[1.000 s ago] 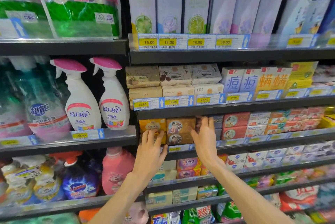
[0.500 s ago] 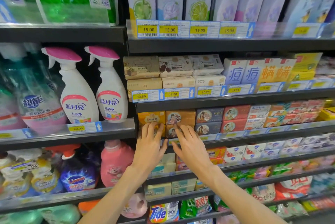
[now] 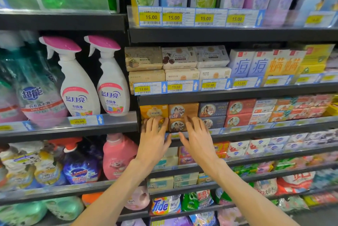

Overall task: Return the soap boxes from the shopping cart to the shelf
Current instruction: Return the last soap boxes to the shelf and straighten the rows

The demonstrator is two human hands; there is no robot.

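Soap boxes [image 3: 183,110] sit two high in a row on the middle shelf [image 3: 237,95], just under the yellow price tags [image 3: 176,87]. Two brown boxes with a round picture are stacked one on top of the other. A yellow box [image 3: 154,111] stands right next to them on the left, and blue boxes [image 3: 213,109] and red boxes [image 3: 240,106] come after them on the right.

Both hands are up at this shelf. The left hand [image 3: 154,138] is open and flat, and its fingers lie on the front of the lower yellow box. The right hand [image 3: 198,139] is open too, with fingers spread, and the tips touch the front of the lower brown box [image 3: 176,125]. Neither hand holds anything. It looks like they are pushing the boxes back so the row is neat.

This part of the job looks nearly done, since these boxes are already in their place on the shelf. The shopping cart is not in view, so I cannot tell if more soap waits in it. If there is more, the hands need to go back and get it.

Big white spray bottles [image 3: 78,83] stand on the shelf to the left and are not part of this.
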